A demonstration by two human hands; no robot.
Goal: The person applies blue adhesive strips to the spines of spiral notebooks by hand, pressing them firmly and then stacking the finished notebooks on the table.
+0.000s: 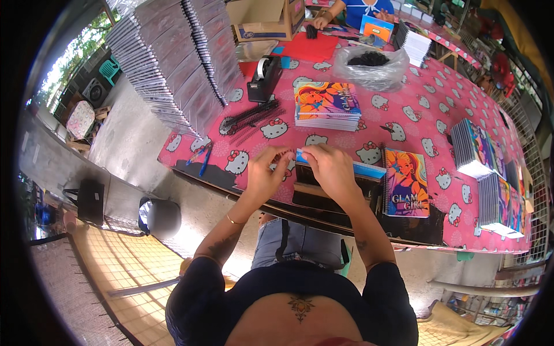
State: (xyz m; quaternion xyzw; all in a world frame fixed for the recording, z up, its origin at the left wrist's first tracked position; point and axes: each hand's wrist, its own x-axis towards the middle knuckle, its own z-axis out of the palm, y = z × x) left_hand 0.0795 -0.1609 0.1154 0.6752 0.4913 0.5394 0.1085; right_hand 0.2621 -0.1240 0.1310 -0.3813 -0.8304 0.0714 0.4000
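Observation:
Near the table's front edge, my left hand [269, 172] is closed in a pinch; what its fingertips hold is too small to make out. Just right of it, my right hand [329, 171] grips the left end of a notebook [369, 169], seen nearly edge-on with a blue strip along its top. My fingers hide that end. A spiral-bound notebook [407, 183] with a colourful cover of a red-haired figure lies to the right of my right hand. Beyond my hands sits a short stack of similar notebooks [328, 105]. Loose black spiral coils [254, 120] lie ahead of my left hand.
Tall stacks of spiral-bound books [173, 63] rise at the left. A black tape dispenser [264, 81], a plastic bag of black coils [369, 62] and a cardboard box [262, 20] stand farther back. Notebook stacks [490, 173] line the right. Pens [205, 160] lie front left. Another person [363, 8] sits opposite.

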